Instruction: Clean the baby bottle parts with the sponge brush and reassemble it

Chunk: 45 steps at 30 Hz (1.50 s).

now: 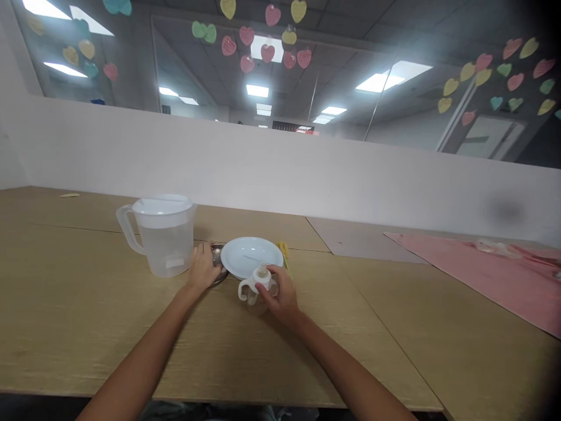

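My right hand (pixel 283 295) is closed around a clear baby bottle (pixel 262 282) with white side handles and a clear nipple top. The bottle is upright at the front rim of a white bowl (pixel 252 242). My left hand (pixel 203 266) is closed at the left edge of a shiny metal dish (pixel 218 279), its thumb over the rim. Part of that dish is hidden behind the white bowl and my hand. Just left of my left hand stands a translucent plastic pitcher (pixel 169 248) with a lid and a handle.
Behind the bowl's right side lies a yellow item (pixel 283 250), partly hidden. A pink cloth (pixel 482 275) covers the table's right part, with crumpled clear plastic (pixel 497 248) on it. A white wall (pixel 280 169) with windows above closes off the back of the wooden table (pixel 79 316).
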Each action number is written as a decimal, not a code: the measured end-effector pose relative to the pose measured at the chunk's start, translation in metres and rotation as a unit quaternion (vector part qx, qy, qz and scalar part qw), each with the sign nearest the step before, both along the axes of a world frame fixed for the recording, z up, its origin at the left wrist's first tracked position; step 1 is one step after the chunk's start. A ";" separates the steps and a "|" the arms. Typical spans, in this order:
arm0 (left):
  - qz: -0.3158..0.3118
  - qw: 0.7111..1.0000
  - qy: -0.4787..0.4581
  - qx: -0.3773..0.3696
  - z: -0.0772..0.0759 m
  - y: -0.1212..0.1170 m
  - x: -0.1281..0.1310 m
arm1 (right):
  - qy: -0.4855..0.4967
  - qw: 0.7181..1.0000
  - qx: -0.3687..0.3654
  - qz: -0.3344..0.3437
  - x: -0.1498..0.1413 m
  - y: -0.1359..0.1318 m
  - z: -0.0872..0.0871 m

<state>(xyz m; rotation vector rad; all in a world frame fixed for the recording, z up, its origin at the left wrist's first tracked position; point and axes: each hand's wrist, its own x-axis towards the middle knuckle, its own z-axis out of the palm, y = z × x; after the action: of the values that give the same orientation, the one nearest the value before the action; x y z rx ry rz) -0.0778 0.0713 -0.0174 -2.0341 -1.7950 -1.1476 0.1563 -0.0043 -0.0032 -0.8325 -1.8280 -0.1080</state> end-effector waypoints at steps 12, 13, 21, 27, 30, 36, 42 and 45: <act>0.069 0.996 -0.053 0.025 0.011 -0.008 0.000 | 0.001 1.000 -0.009 -0.014 0.000 0.000 0.002; 0.072 0.995 -0.059 0.029 0.012 -0.009 0.000 | 0.000 1.000 -0.006 -0.015 0.000 0.000 0.002; 0.071 0.990 -0.094 0.075 0.026 -0.018 0.007 | -0.011 0.999 0.038 -0.014 -0.001 0.002 0.001; -0.028 0.969 -0.124 0.211 0.032 -0.028 0.016 | 0.108 0.994 -0.001 -0.009 0.002 0.001 0.000; -0.096 0.948 -0.127 0.275 0.034 -0.036 0.026 | 0.180 0.983 -0.010 -0.042 0.002 0.004 0.002; -0.263 0.904 -0.073 0.329 0.035 -0.056 0.049 | 0.146 0.988 -0.004 -0.053 0.001 0.004 0.003; -0.352 0.877 -0.076 0.317 0.032 -0.065 0.062 | 0.097 0.995 0.000 0.004 0.000 -0.007 0.005; -0.364 0.876 -0.080 0.306 0.030 -0.065 0.064 | 0.057 0.998 -0.001 0.024 0.000 -0.010 0.005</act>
<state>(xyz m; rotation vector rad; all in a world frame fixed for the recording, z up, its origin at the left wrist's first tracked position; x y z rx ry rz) -0.0140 0.0059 0.0122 -2.2431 -0.5014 -1.8139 0.1560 -0.0139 0.0021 -0.7807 -1.7393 -0.0269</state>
